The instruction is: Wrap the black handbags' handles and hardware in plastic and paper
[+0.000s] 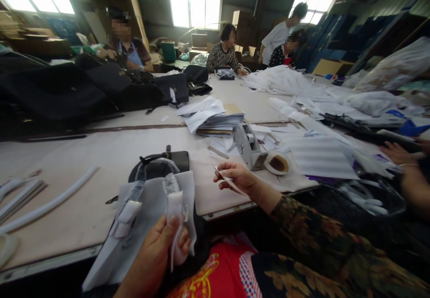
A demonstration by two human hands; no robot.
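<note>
My left hand (156, 246) is closed around a white foam wrap (175, 203) on a bag handle that is partly covered in clear plastic. Between the thumb and fingers of my right hand (239, 177) is a thin white strip (231, 183), held apart from the bag. A black handbag (179, 158) lies at the table's front edge, largely hidden under a white foam sheet (151, 199). Beside my left hand, another foam-wrapped part (126, 217) of the handle rests on the sheet. Just beyond my right hand stands a grey tape dispenser (247, 143).
A roll of tape (278, 163) lies right of the dispenser, with a stack of white sheets (215, 119) behind it. Black bags (50, 87) fill the left back. A neighbour's hand (398, 155) is at the far right; other people work across the table (134, 148).
</note>
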